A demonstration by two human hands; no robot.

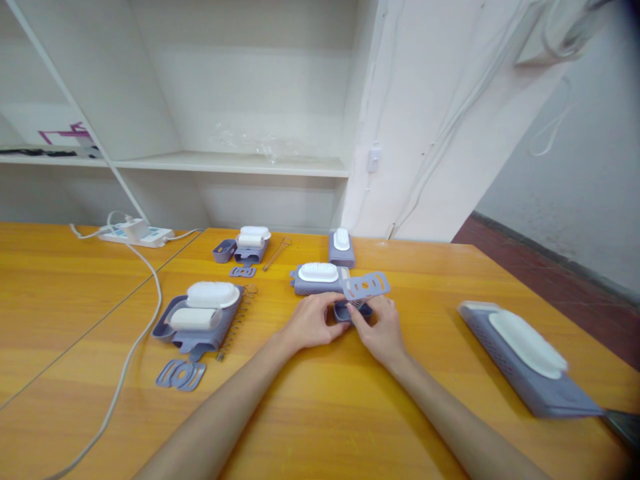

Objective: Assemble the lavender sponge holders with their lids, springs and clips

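Near the middle of the table, my left hand [314, 321] is closed round the side of a small grey-blue plastic cup [344, 313]. My right hand [380, 330] pinches a metal coil spring [357, 304] at the cup's opening; its fingers partly cover the spring. A flat grey-blue slotted plate [366, 285] sits tilted above the spring, close to my right fingertips. Just behind my hands lies a grey-blue housing [305, 285] with a white bristle brush [319, 272] on top.
Left are more housings [230, 328], white rollers [195, 319], long springs [235, 327] and slotted plates [181, 375]. A brush unit [341, 250] stands at the back, another [525, 353] at right. A white cable [131, 353] runs from a power strip [137, 233]. Shelves rise behind.
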